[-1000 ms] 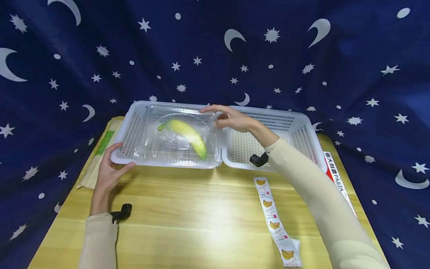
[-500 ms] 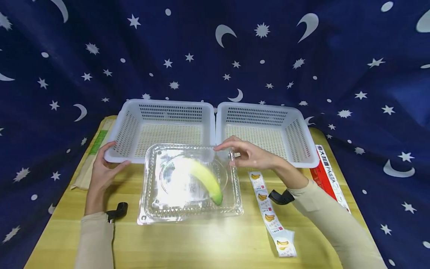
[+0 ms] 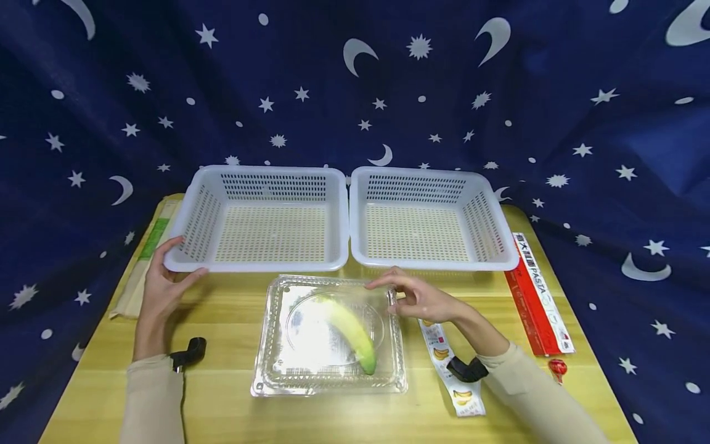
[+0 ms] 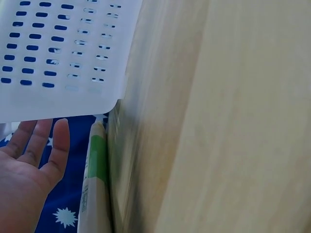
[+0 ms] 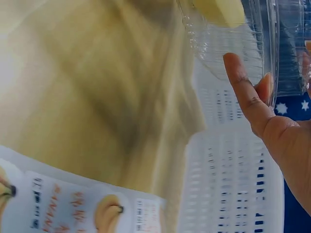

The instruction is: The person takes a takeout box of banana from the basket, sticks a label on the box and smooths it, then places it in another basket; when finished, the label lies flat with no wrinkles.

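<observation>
In the head view my right hand (image 3: 424, 300) grips the back right corner of a clear plastic clamshell box (image 3: 277, 345). A yellow banana (image 3: 352, 333) with a greenish tip lies inside, partly hidden by glare. The right wrist view shows my thumb against the box wall (image 5: 269, 48) and a piece of the banana (image 5: 223, 10). My left hand (image 3: 161, 290) rests at the front left corner of the left white basket (image 3: 257, 267), fingers spread and fairly straight. From the left wrist, fingertips of that hand (image 4: 29, 165) meet the basket's rim (image 4: 58, 107).
Beside the left basket stands the right white basket (image 3: 432, 265). A strip of banana stickers (image 3: 444, 364) lies partly under my right wrist. A red and white pasta pack (image 3: 538, 302) and a small red object (image 3: 557, 368) lie at right, a beige pack with a green band (image 3: 146, 253) at left.
My right hand has brought the box with the banana from above the left basket toward me, low over the table in front of the baskets. My left hand has stayed at the basket corner.
</observation>
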`<action>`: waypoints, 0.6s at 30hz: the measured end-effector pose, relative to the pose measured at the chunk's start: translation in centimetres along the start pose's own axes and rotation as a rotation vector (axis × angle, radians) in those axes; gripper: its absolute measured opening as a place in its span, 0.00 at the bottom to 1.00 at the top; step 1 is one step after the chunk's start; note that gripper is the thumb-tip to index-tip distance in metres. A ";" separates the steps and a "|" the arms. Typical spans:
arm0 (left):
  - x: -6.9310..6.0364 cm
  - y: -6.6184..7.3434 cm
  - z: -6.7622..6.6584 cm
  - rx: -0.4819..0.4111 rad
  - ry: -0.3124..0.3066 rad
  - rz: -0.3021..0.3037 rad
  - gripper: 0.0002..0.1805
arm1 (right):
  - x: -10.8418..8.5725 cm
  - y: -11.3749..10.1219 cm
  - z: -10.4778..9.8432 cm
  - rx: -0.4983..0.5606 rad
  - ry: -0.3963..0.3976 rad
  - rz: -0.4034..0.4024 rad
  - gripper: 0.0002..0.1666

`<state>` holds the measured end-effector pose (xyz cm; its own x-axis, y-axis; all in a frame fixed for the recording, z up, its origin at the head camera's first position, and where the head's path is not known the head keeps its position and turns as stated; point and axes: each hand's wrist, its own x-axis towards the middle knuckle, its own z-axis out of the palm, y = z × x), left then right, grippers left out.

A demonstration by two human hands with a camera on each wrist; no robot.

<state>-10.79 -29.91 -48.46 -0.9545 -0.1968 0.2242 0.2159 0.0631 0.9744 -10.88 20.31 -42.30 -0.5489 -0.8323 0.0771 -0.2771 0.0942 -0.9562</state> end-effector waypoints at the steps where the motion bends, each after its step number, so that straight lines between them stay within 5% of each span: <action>1: 0.0 0.0 0.0 -0.001 -0.001 0.001 0.48 | -0.1 0.4 0.1 -0.002 0.000 0.005 0.31; 12: 0.0 0.1 0.1 0.016 0.002 -0.007 0.48 | 0.1 2.8 -0.5 -0.126 0.012 0.034 0.29; 18: 0.0 -0.1 0.0 0.036 0.008 -0.005 0.48 | 0.6 3.5 -0.9 -0.099 -0.016 0.022 0.29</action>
<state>-10.82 -29.94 -48.55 -0.9538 -0.2047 0.2197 0.2035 0.0977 0.9742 -12.87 20.64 -45.39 -0.5435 -0.8379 0.0509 -0.3422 0.1657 -0.9249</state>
